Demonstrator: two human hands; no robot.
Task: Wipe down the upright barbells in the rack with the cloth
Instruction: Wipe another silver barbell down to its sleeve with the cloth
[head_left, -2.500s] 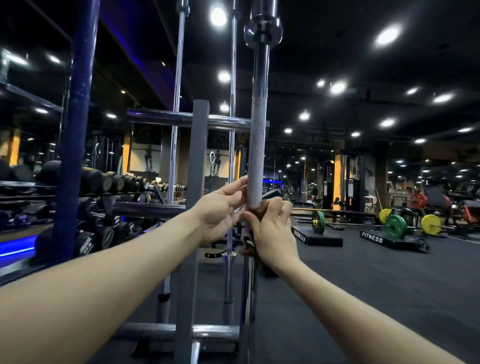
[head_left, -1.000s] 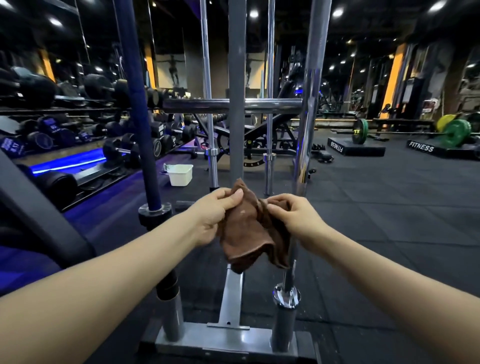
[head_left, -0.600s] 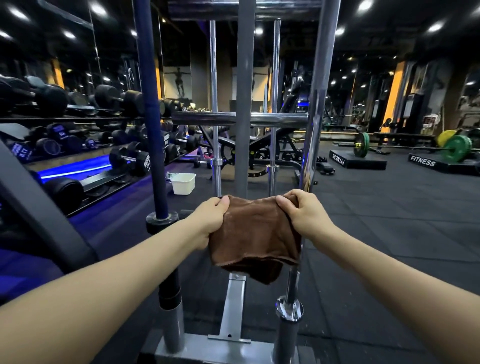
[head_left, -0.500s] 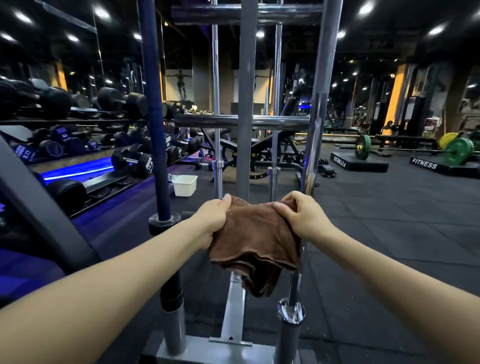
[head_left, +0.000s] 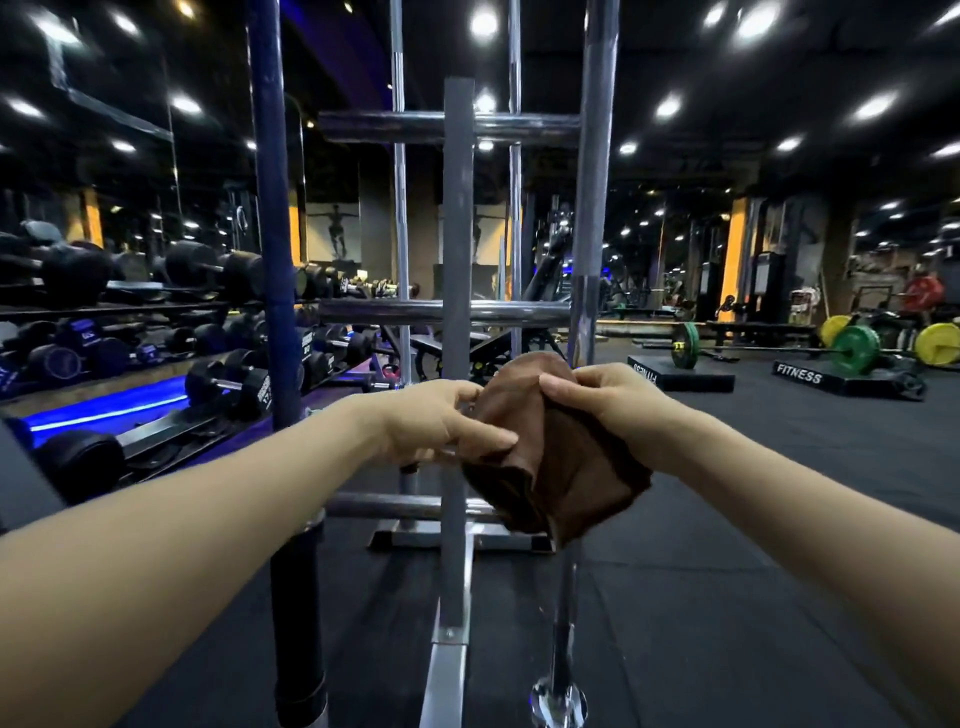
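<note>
Both hands, left (head_left: 436, 421) and right (head_left: 605, 402), pinch the cloth (head_left: 556, 467) near the right bar (head_left: 592, 208); no wiping underway; blue bar (head_left: 272, 234) and far bars seemingly remain.

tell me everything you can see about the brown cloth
The brown cloth looks like soft, napped fabric, perhaps microfibre, plain and unpatterned. It is bunched and folded, not spread flat, with loose folds hanging down. It is held in the air in front of the rack. The right hand grips its upper part, thumb on top, and the left hand pinches a fold at its left edge. It hides part of the chrome barbell behind it; whether they touch is unclear.
</note>
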